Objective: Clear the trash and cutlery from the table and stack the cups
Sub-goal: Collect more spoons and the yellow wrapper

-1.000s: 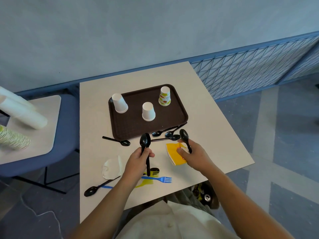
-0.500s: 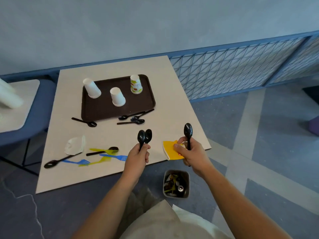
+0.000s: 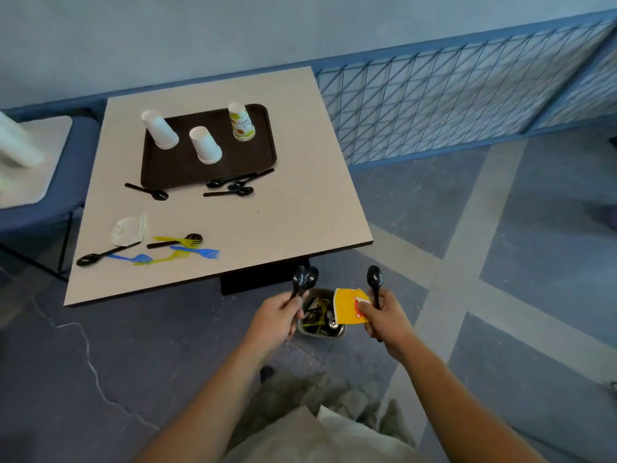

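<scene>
both hands are off the table, low over the floor on the near side. left hand (image 3: 278, 317) is closed round two black spoons (image 3: 304, 279), bowls up, handles running down into the fist. right hand (image 3: 384, 317) is closed on one black spoon (image 3: 374, 283), also bowl up, with a yellow wrapper (image 3: 347, 305) pinched under the thumb.

key relation: the bin (image 3: 320, 324) sits on the floor between the two hands and just below them, right hand's wrapper partly overlapping its rim in view. spoons stand roughly upright, so i judge a tilt inward plus release drops them in. neither hand is clearly nearer, left maybe slightly.

left on the table (image 3: 300, 208): four more black spoons by the tray (image 3: 207, 168), a near-left clump of forks (image 3: 187, 250), and a crumpled napkin (image 3: 128, 230). three cups (image 3: 205, 145) stand upside down on the tray, unstacked.
</scene>
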{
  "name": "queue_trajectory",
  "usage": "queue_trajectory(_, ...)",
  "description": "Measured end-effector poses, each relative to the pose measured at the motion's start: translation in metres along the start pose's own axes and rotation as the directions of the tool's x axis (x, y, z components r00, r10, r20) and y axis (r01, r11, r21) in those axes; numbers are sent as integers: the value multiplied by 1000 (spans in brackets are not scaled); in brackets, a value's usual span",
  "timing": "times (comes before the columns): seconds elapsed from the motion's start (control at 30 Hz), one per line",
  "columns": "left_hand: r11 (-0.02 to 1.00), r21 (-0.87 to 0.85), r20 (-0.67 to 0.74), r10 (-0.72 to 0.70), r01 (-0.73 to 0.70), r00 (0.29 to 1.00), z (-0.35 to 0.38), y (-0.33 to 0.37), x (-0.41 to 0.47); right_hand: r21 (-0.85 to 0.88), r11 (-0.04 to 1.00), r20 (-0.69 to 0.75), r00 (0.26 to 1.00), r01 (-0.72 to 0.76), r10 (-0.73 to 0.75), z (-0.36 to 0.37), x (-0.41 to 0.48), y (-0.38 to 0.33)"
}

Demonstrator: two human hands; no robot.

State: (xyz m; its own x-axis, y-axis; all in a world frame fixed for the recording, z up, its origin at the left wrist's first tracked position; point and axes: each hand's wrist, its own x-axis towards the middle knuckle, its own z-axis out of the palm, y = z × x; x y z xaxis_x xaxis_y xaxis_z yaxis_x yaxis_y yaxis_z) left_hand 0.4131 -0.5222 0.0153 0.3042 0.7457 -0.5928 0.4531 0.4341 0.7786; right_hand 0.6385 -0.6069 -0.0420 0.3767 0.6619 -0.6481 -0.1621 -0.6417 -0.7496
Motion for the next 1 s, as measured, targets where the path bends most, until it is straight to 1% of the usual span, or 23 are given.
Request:
queue_trajectory(0.07, 995, 87, 6, -45, 45, 999, 8, -12, 11, 2, 998, -2, 998, -66, 66, -1, 8, 17)
queue_trajectory(0.17, 963, 185, 16, -202, 195, 979, 22, -30, 36, -8, 978, -21, 978, -208, 208, 3, 29, 48)
queue_trajectory(0.27, 935, 194, 55, -314, 298, 948, 38, -51, 67, -15, 954, -33, 954, -298, 298, 14, 56, 79)
queue_trajectory(0.43, 912, 190, 37, -376, 362, 926, 64, -104, 129, -100, 919, -37, 924, -382, 380, 38, 107, 122)
queue_trajectory(0.53, 907, 229, -17, -359, 354, 933, 77, -141, 171, -155, 901, -50, 914, -406, 403, 54, 146, 147)
queue_trajectory(0.63, 894, 300, -44, -335, 333, 941, 84, -169, 209, -154, 883, -66, 897, -442, 437, 68, 187, 173)
queue_trajectory(0.73, 878, 385, -25, -299, 286, 954, 90, -189, 241, -84, 892, -57, 895, -445, 441, 80, 222, 192)
queue_trajectory(0.8, 840, 471, 9, -309, 269, 951, 93, -196, 258, -21, 893, -57, 892, -450, 448, 85, 240, 197)
queue_trajectory(0.87, 803, 542, 38, -317, 247, 948, 93, -206, 271, 36, 890, -92, 886, -454, 455, 85, 251, 197)
queue_trajectory(0.93, 811, 533, 27, -302, 242, 953, 90, -207, 275, 51, 896, -155, 883, -441, 443, 83, 253, 198)
queue_trajectory(1.0, 838, 505, 8, -245, 208, 969, 86, -201, 267, -28, 923, -188, 909, -384, 372, 81, 245, 196)
